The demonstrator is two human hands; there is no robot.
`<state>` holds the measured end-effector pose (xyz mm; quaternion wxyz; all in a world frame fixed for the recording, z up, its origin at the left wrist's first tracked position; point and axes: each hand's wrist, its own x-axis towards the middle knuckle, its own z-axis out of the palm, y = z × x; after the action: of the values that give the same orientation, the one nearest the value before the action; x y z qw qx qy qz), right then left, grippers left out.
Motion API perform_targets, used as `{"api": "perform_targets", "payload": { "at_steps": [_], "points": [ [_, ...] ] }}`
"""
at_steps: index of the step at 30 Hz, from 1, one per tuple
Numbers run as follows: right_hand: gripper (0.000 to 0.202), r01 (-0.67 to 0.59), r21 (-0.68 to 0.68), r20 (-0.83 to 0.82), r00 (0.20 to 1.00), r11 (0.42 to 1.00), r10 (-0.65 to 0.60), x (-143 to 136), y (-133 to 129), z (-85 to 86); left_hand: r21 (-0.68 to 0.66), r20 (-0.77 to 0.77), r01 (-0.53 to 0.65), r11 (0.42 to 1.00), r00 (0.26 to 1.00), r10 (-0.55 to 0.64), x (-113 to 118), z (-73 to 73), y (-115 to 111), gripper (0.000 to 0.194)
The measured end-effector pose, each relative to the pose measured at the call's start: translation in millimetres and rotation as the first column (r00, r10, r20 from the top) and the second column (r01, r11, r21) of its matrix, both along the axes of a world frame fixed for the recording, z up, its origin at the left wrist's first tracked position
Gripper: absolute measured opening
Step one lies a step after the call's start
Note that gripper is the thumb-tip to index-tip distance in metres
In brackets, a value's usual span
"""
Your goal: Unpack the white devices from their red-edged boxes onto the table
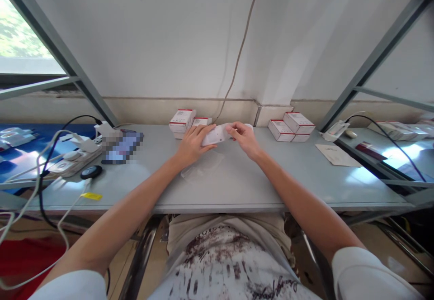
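Fingers cover both ends of the white item (216, 135) (markings unreadable).

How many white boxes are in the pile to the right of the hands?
3 show: the top box, the bottom box under it, and the left box. Others could hide behind.

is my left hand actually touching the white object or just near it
Touching. The head view shows the left hand on the left end of the white object, fingers along its far edge and thumb at its near edge.
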<state>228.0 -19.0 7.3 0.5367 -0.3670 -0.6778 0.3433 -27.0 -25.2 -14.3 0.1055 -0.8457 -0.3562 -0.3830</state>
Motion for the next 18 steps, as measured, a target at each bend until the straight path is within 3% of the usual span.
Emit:
{"api": "perform_targets", "payload": {
  "at_steps": [7,11,18],
  "points": [
    [0.053,-0.004,0.036,0.085,0.996,0.999,0.001,1.6,2.9,-1.3,-0.013,-0.002,-0.025,1.000,1.000,0.025,-0.4,0.5,0.9,0.073],
    [0.043,0.008,0.021,0.046,0.999,1.000,-0.009,0.7,2.4,-1.0,-0.022,0.005,-0.020,1.000,1.000,0.020,-1.3,0.0,2.3,0.072],
    [0.047,-0.044,-0.024,0.070,0.997,0.999,0.046,-1.2,1.7,0.4,-0.014,0.002,0.002,1.000,1.000,-0.001,-0.3,1.2,-0.2,0.074]
  ]
}}
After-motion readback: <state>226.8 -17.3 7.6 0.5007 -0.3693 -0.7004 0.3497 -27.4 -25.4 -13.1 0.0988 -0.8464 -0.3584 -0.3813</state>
